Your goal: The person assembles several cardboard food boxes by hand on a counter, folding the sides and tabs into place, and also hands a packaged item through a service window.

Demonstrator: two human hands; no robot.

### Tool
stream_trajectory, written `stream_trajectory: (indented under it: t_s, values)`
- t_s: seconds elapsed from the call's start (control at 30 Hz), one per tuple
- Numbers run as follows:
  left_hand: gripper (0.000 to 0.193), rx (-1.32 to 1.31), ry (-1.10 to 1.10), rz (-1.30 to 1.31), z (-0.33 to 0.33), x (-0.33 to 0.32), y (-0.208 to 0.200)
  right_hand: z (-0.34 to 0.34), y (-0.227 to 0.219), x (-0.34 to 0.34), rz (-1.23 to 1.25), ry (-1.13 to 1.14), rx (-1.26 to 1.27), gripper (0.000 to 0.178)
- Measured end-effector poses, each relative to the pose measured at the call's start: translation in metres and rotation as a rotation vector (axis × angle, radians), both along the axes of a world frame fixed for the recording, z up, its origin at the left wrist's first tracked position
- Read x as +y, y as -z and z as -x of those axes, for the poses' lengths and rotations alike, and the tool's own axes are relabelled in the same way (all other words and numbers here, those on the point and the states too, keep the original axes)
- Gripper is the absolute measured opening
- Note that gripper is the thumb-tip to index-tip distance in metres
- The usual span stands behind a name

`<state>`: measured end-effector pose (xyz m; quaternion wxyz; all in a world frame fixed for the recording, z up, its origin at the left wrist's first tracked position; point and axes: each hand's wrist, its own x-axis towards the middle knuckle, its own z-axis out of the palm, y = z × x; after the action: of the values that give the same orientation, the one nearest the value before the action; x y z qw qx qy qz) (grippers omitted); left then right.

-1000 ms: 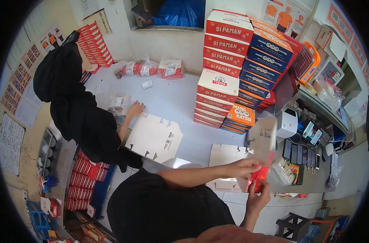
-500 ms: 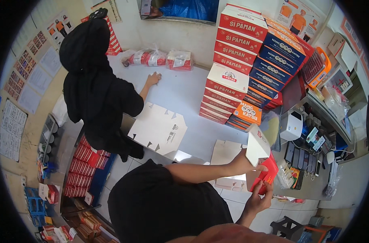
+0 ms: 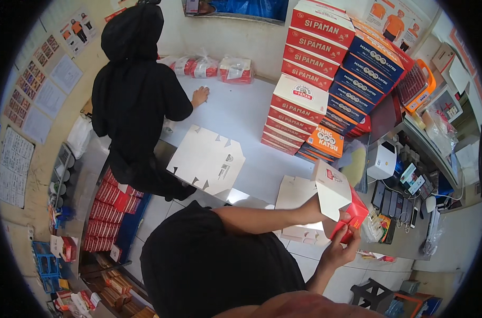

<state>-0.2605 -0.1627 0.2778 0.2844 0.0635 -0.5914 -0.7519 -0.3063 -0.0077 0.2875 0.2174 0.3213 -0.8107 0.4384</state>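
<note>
A red and white cardboard food box, partly folded into shape, is held over the table's near right side. My left hand grips it from the left; a white flap hides part of that hand, while a thumb or fingertip shows on the red side. My right hand is closed on the lower red edge, fingers pinching the panel. Under and beside the box lies a flat white cardboard blank on the table. Another flat blank rests farther left, its cut notches and small print facing up.
Tall stacks of folded red boxes and navy-orange boxes stand at the back right. A person in black leans a hand on the table. Bagged boxes line the wall. Phones and a white printer occupy the right counter.
The box's side and top panels have drawn together into a squarer shape, and its white top has tipped lower and leftward. The other person has straightened up, with a hand still on the table.
</note>
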Motion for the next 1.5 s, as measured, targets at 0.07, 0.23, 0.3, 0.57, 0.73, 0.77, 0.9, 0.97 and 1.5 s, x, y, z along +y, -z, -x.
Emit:
stream_trajectory:
  t_s: [0.07, 0.23, 0.3, 0.57, 0.73, 0.77, 0.9, 0.97, 1.5]
  values:
    - [0.057, -0.014, 0.206, -0.120, 0.002, -0.012, -0.003, -0.004, -0.005, 0.002, -0.023, -0.078, -0.067, 0.027]
    - [0.053, -0.079, 0.546, -0.325, 0.000, -0.022, -0.005, -0.005, -0.005, 0.015, 0.020, -0.202, -0.341, 0.051]
    - [0.052, -0.104, 0.614, -0.386, -0.003, -0.020, -0.007, -0.005, -0.002, 0.017, 0.087, -0.233, -0.410, 0.059]
    - [0.049, 0.009, 0.289, -0.958, -0.039, -0.026, -0.015, -0.015, 0.065, 0.032, -0.134, -0.358, -0.622, 0.068]
    - [0.074, -0.035, 0.061, -0.015, -0.090, -0.043, 0.036, -0.022, 0.029, 0.008, -0.002, -0.695, -0.975, 0.058]
    - [0.087, -0.159, 0.047, 0.365, -0.106, -0.037, 0.031, -0.024, 0.014, -0.001, 0.019, -0.779, -0.972, 0.052]
    - [0.055, -0.302, -0.293, 1.074, -0.131, -0.008, 0.027, -0.014, -0.013, -0.023, -0.408, -1.005, -0.628, 0.040]
    - [0.048, -0.346, -0.318, 0.383, -0.132, -0.001, 0.033, -0.023, -0.022, -0.049, -0.456, -1.112, -0.342, 0.039]
    - [0.039, 0.273, -0.456, -1.097, -0.169, -0.008, 0.010, -0.074, -0.018, -0.097, -0.472, -1.146, 0.036, 0.071]
